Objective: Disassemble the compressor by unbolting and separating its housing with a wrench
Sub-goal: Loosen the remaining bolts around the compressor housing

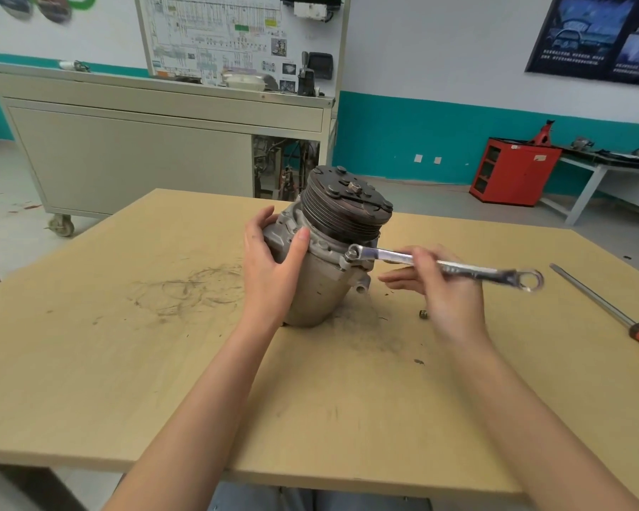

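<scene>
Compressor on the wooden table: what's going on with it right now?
A person is unbolting the grey metal compressor with a black ribbed pulley, standing on the light wooden table. The left-hand grip holds its housing steady; the right-hand grip holds a silver ring wrench whose ring end sits on a flange bolt. The housing is not yet separated. A small dark part lies nearby; an orange-handled screwdriver lies farther right.
</scene>
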`<control>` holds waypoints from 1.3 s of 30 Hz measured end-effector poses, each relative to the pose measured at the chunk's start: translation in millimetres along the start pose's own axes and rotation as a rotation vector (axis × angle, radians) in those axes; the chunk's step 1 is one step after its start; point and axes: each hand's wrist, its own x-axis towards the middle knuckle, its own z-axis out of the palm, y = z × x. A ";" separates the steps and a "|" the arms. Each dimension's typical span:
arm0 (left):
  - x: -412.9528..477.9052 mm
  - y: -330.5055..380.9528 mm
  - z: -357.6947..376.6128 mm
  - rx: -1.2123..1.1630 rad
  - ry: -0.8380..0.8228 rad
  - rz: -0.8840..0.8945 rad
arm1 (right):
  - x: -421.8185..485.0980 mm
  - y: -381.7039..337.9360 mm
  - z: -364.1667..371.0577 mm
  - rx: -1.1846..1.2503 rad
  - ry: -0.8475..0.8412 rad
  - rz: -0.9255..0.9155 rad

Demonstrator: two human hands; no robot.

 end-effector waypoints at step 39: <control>0.4 -0.6 -0.7 0.037 -0.004 0.009 | 3.7 -0.1 -2.3 0.513 -0.168 0.254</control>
